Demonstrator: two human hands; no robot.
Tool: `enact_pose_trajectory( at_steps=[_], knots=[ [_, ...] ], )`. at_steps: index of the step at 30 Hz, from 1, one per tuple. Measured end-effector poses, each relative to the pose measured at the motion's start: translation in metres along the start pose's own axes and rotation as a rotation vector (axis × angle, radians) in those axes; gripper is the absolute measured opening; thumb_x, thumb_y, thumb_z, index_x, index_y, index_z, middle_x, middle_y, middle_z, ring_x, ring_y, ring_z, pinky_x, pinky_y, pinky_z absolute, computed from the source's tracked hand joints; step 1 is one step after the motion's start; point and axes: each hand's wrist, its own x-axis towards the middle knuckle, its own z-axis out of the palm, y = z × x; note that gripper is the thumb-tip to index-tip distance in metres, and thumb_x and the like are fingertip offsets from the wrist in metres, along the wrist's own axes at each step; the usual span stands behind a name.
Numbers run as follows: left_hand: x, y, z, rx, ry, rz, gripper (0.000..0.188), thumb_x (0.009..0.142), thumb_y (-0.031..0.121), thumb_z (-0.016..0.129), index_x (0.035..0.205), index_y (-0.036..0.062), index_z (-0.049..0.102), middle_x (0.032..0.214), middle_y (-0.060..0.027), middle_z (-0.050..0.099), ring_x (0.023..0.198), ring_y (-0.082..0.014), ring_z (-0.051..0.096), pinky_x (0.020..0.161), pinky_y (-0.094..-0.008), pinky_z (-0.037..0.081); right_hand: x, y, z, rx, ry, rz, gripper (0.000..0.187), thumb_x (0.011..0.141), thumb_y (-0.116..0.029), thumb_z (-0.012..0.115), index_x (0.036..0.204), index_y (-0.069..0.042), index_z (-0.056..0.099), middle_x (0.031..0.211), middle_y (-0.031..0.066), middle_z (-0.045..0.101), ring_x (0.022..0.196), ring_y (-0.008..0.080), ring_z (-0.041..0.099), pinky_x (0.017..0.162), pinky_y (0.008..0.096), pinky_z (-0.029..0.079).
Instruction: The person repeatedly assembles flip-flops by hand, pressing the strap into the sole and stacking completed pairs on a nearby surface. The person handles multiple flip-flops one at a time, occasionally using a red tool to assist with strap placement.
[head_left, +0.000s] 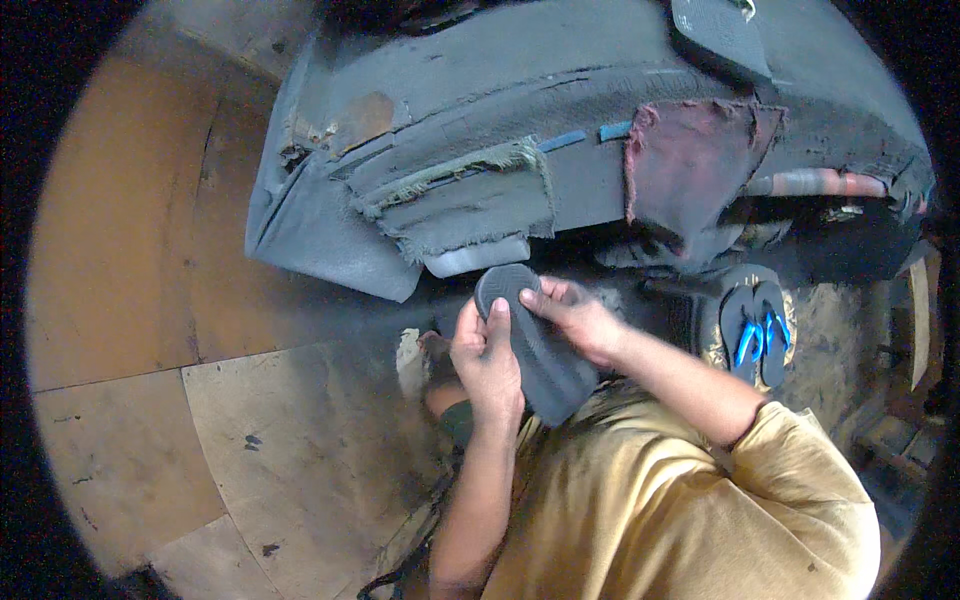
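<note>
2 hands, left hand (487,362) and right hand (575,318), have fingers closed around 1 dark grey sole piece (533,350), raised off the worn padded bench (480,140), apparently to steady it for close handling.

So the dark grey sole piece (535,350) I've got here is a flat, flip-flop shaped slab of rubbery stuff with a rounded end pointing up and away from me. It's tilted on a diagonal, top end leaning left, lower end down toward my shirt. Surface looks matte and a bit dusty, finely textured, no straps on it.
</note>
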Motion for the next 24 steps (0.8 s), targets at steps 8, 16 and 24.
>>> enact_pose_trajectory(
  at_steps=[8, 16, 24],
  knots=[
    [0.007, -0.022, -0.012, -0.278, -0.03, -0.253, 0.02, 0.093, 0.005, 0.065, 0.111, -0.0028, 0.06, 0.107, -0.01, 0.068, 0.096, -0.0171, 0.066, 0.087, -0.033, 0.055, -0.033, -0.021, -0.016, -1.378, 0.413, -0.883, 0.069, 0.074, -0.038, 0.081, 0.131, -0.005, 0.059, 0.114, 0.0172, 0.055, 0.104, 0.034, 0.054, 0.089, 0.043, 0.045],
    [0.0, -0.036, -0.003, -0.529, -0.006, -0.157, 0.027, 0.093, 0.004, 0.065, 0.118, -0.0015, 0.057, 0.116, -0.0129, 0.065, 0.108, -0.024, 0.064, 0.102, -0.0421, 0.049, -0.049, -0.014, -0.022, -1.864, 0.18, -0.577, 0.069, 0.079, -0.032, 0.075, 0.143, -0.021, 0.052, 0.089, 0.0096, 0.063, 0.088, 0.0298, 0.062, 0.079, 0.0414, 0.049],
    [-0.02, -0.001, -0.04, -0.487, 0.103, -0.034, 0.032, 0.091, 0.006, 0.067, 0.121, 0.0014, 0.055, 0.119, -0.0117, 0.063, 0.107, -0.0259, 0.063, 0.097, -0.0446, 0.051, -0.042, -0.042, 0.021, -1.962, -0.155, -0.839, 0.083, 0.075, -0.021, 0.07, 0.151, -0.021, 0.038, 0.089, 0.0059, 0.063, 0.085, 0.0243, 0.064, 0.073, 0.0386, 0.053]
  ],
)
